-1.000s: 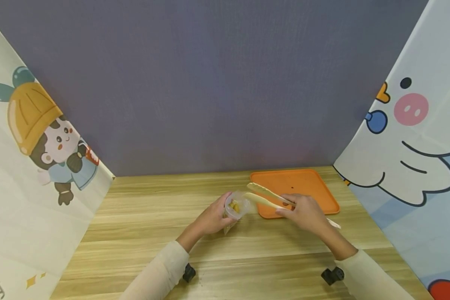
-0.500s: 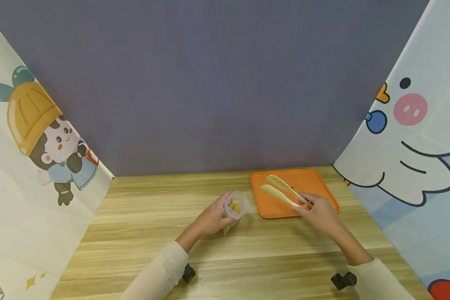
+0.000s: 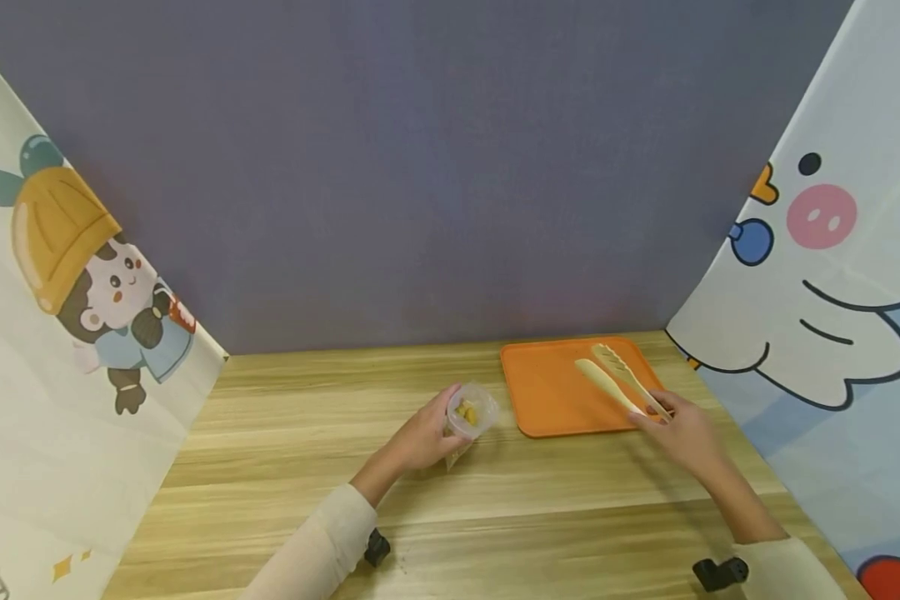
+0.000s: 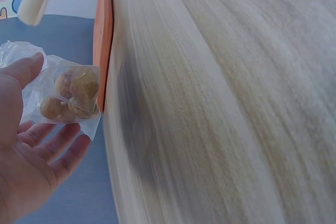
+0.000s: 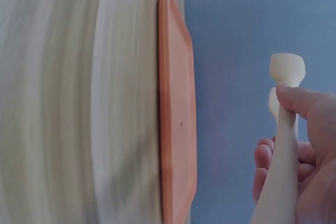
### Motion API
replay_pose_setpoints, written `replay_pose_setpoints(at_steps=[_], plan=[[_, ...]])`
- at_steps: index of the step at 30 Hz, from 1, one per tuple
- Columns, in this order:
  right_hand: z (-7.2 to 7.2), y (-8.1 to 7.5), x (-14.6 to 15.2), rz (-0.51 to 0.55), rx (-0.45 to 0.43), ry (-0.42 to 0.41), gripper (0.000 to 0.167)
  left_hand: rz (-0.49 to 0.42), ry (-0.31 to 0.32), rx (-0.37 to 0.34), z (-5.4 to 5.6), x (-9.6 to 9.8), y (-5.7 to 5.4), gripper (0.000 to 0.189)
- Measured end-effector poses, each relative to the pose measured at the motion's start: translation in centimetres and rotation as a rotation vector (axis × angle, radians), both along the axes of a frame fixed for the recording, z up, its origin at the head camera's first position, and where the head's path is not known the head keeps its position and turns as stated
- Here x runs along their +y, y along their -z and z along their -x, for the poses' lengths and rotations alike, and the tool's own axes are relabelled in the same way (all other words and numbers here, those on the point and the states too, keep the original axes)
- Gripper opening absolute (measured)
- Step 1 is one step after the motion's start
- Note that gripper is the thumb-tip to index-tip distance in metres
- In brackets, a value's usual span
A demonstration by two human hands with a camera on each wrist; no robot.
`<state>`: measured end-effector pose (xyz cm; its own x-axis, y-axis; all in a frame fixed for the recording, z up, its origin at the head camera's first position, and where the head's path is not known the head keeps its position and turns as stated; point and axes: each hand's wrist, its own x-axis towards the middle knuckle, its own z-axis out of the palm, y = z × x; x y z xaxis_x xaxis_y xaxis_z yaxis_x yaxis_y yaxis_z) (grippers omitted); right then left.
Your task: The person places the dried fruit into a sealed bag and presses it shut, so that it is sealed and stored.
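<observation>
In the grip of the left hand point(image 3: 423, 429), golden-brown pieces point(image 4: 81, 90) were seen through the clear bag point(image 4: 51, 80). In that of the right hand point(image 3: 690, 437), the tongs point(image 3: 610, 387) were coloured pale cream. Just ahead of the right grip, the tray point(image 3: 547, 392) was coloured orange; below both, the table point(image 3: 540, 508) was streaked with yellow-tan and brown grain. Beyond them, the backdrop point(image 3: 435, 183) was coloured grey-blue. Far left of the grips, a cartoon figure point(image 3: 138, 321) was printed with a yellow hat; far right, a white figure point(image 3: 840, 283) was outlined in black, its snout coloured pink.
</observation>
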<state>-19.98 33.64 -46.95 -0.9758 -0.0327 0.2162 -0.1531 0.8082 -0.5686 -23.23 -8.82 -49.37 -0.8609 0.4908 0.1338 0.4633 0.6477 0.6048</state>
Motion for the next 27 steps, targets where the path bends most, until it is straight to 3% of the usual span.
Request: replay_pose_setpoints(at_steps=[8,14,21,27], plan=[[-0.4,1.2,3.8,-0.024,-0.102,0.102,0.079,-0.009,-0.008,0.009,0.0,0.0,0.1,0.087],[-1.1,2.6,6.6,-0.089,-0.107,0.184,0.077,-0.015,-0.006,0.015,-0.1,0.0,0.1,0.086],[-2.0,2.9,9.1,-0.143,-0.227,0.251,0.085,-0.006,-0.012,-0.007,-0.1,-0.1,0.1,0.087],[-3.1,3.5,10.7,-0.152,-0.276,0.284,0.088,-0.017,-0.004,0.002,-0.1,-0.2,-0.1,0.087]])
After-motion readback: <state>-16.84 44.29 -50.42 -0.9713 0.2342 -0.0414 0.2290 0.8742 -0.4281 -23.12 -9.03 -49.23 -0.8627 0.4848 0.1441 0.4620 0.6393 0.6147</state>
